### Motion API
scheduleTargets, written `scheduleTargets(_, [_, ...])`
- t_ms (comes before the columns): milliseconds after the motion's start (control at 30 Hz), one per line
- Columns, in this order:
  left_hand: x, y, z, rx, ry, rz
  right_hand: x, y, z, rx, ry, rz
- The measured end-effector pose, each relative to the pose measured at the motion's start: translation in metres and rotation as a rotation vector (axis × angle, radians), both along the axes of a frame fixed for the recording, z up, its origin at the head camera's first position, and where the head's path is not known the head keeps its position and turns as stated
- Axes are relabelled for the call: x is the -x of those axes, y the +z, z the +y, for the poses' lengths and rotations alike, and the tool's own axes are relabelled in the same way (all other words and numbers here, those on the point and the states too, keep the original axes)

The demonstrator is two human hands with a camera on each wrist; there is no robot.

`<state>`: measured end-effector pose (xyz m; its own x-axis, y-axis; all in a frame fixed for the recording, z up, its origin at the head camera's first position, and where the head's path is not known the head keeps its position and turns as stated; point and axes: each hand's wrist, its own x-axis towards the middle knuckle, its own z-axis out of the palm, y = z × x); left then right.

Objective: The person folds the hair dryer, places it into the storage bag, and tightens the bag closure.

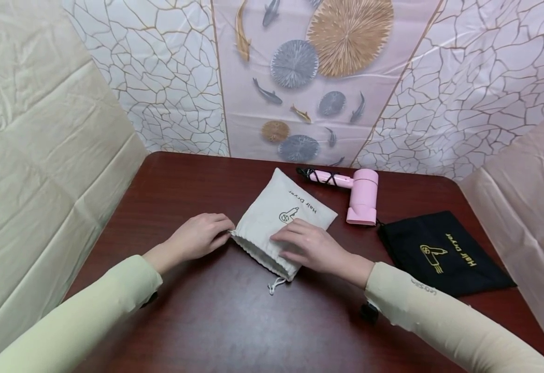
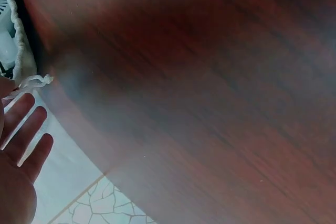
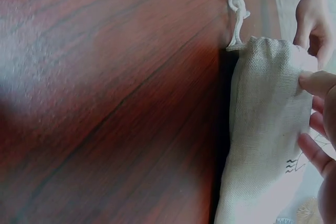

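Note:
A cream drawstring bag [image 1: 262, 212] printed "Hair Dryer" lies on the table with its mouth partly open toward me. My left hand [image 1: 202, 235] is at the mouth's left corner, where its thumb and finger pinch the drawstring [image 2: 37, 81]; the other fingers stay extended. Inside the mouth, the left wrist view shows part of a white object with a grille [image 2: 3, 3]; the rest of it is hidden. My right hand [image 1: 316, 246] rests on the bag near its opening, fingers spread and touching the cloth [image 3: 268, 103]. A second drawstring loop [image 3: 238, 19] sticks out at the right corner.
Behind the bag to the right lies a pink hair dryer [image 1: 364, 194] with its black cord wrapped around the handle. A black "Hair Dryer" bag [image 1: 444, 254] lies flat at the right side. Patterned cloth [image 1: 179, 77] hangs behind the brown table [image 1: 174, 186].

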<state>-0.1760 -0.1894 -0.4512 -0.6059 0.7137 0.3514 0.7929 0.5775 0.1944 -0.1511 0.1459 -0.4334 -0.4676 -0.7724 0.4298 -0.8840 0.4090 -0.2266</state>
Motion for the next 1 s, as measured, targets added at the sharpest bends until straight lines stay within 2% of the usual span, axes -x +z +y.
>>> scheduleTargets(267, [-0.016,-0.003,0.002,-0.012,-0.013,0.016,0.006,-0.005,0.008,0.023,0.032,0.054])
scheduleTargets(600, [-0.034,-0.006,0.012,-0.018,0.002,0.019,0.014,-0.005,0.024,0.024,-0.024,0.051])
scheduleTargets(767, [-0.038,-0.007,0.017,-0.003,-0.011,0.022,0.016,-0.006,0.028,0.015,-0.076,0.021])
scheduleTargets(1000, [-0.040,-0.005,0.018,0.040,-0.007,0.038,0.015,-0.005,0.032,0.002,-0.117,-0.021])
